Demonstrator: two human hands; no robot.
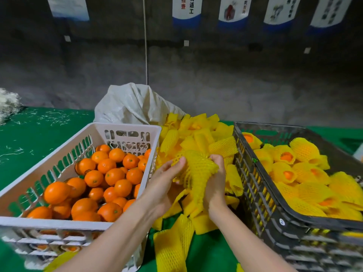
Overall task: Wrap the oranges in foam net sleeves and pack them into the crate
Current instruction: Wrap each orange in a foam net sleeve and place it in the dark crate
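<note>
Two hands, your left hand point(167, 180) and right hand point(216, 178), gripped one foam net sleeve point(198, 167); overstretching could have torn its mesh.

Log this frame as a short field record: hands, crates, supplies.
left hand: pinches a foam net sleeve
right hand: grips the same sleeve; whether an orange is inside cannot be told
white crate: bare oranges
dark crate: wrapped oranges
between crates: pile of loose sleeves
behind: white sack
surface: green table
</note>
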